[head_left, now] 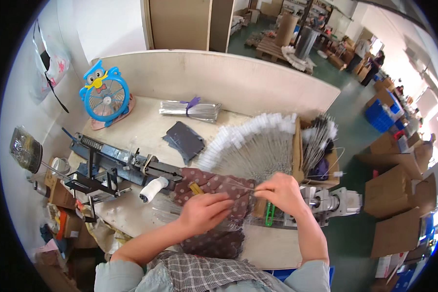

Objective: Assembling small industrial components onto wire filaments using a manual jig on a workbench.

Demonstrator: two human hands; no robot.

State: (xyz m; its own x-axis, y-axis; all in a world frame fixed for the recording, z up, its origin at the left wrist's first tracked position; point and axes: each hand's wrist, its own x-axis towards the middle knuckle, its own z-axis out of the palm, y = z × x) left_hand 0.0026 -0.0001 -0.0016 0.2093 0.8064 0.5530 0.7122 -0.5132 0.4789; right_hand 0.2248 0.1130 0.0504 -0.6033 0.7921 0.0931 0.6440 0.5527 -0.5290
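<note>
My right hand (281,193) is closed, thumb against fingers, in a pinch on a thin wire strand (241,186) that points left over a brown polka-dot cloth (187,179). My left hand (206,213) hovers over the same cloth, its fingers bent and pressed together; what they hold, if anything, is hidden. A small yellow piece (195,188) lies on the cloth just above the left hand. Below the right hand is a green plastic piece (270,214). Beyond both hands, many thin wires with white ends (250,141) are spread like a fan.
A black metal fixture (126,158) with a white-wrapped roll (153,190) stands left. Behind lie dark flat sheets (185,138), a tied wire bundle (190,110) and a blue owl-shaped fan (107,97). A cardboard box (297,151) and a metal machine part (333,201) are on the right.
</note>
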